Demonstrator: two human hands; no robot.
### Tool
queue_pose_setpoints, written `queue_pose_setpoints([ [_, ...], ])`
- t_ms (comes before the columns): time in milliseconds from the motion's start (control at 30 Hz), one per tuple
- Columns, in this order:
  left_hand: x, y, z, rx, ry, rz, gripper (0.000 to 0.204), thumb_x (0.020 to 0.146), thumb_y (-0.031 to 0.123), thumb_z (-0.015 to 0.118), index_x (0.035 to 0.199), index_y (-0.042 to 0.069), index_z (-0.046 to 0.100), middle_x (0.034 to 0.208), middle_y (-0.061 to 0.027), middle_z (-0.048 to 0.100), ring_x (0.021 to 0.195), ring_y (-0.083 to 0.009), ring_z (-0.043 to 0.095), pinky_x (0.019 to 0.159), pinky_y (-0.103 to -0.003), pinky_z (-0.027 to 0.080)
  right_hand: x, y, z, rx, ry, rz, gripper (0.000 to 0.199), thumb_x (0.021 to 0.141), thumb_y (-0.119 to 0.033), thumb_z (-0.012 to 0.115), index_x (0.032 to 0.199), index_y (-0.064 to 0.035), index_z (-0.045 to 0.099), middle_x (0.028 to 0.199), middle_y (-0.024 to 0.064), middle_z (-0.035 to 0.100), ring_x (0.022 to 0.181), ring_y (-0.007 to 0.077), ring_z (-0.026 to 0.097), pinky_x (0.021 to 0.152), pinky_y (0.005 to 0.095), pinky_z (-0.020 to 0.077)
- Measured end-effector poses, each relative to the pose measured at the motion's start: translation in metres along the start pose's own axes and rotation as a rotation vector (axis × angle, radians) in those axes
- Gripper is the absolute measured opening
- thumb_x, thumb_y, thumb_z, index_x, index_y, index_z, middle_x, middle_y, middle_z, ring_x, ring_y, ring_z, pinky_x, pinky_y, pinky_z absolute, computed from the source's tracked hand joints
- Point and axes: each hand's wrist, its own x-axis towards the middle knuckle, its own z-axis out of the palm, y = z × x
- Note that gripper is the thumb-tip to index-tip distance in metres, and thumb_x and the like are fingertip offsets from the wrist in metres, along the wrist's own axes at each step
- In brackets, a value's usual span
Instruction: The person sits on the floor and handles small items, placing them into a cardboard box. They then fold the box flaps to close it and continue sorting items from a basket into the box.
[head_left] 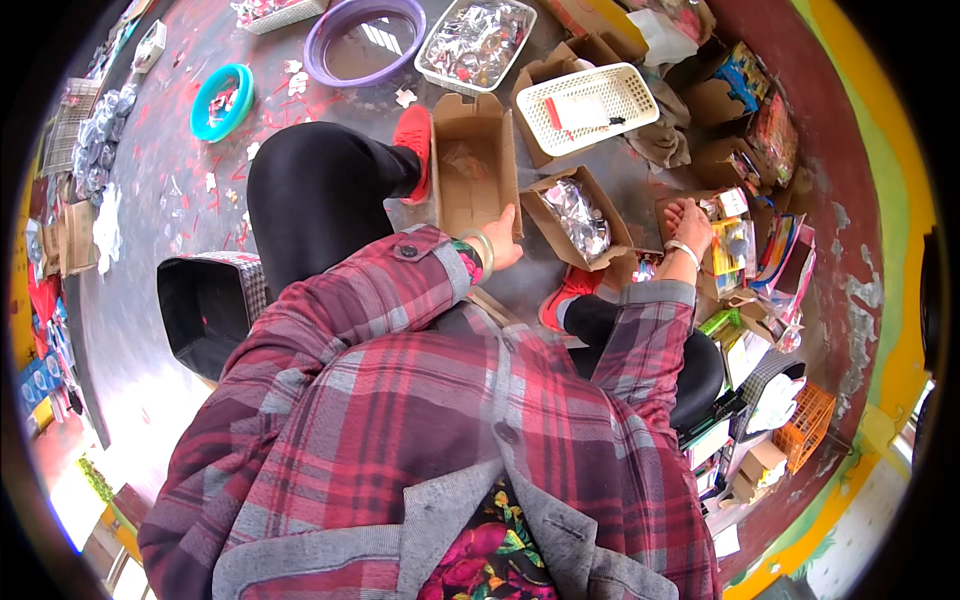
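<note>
Cardboard box (474,165), long and open-topped, lies on the floor (170,200) between the knees, and the left hand (503,238) is on its near edge, fingers wrapped over the rim. Right hand (692,222) is out at a smaller box of bright packets (735,240); whether those fingers are apart or closed, I cannot tell. Risk, as I judge it: a one-sided pull could tip the long box into the foil-filled box (578,218) just beside it and spill it.
</note>
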Motion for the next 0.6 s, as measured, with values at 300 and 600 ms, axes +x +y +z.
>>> queue_pose_setpoints([
  [300, 0.005, -0.007, 0.004, 0.062, 0.028, 0.025, 0.082, 0.076, 0.024, 0.054, 0.138, 0.000, 0.005, 0.108, -0.0304, 0.053, 0.097, -0.0387, 0.055, 0.087, -0.039, 0.043, -0.046, 0.097, 0.083, -1.184, -0.392, -0.430, 0.055, 0.066, -0.028, 0.066, 0.115, -0.0071, 0.053, 0.106, 0.0187, 0.058, 0.098, 0.0361, 0.055, 0.086, 0.0408, 0.0448],
  [600, -0.001, -0.006, 0.001, 0.065, -0.002, -0.007, 0.084, 0.077, 0.026, 0.056, 0.139, 0.003, 0.005, 0.106, -0.0303, 0.053, 0.097, -0.0404, 0.054, 0.086, -0.040, 0.043, -0.076, 0.092, 0.108, -1.532, -0.330, -0.540, 0.060, 0.064, -0.038, 0.072, 0.113, -0.0103, 0.050, 0.106, 0.0080, 0.058, 0.104, 0.0232, 0.051, 0.081, 0.0387, 0.0457],
])
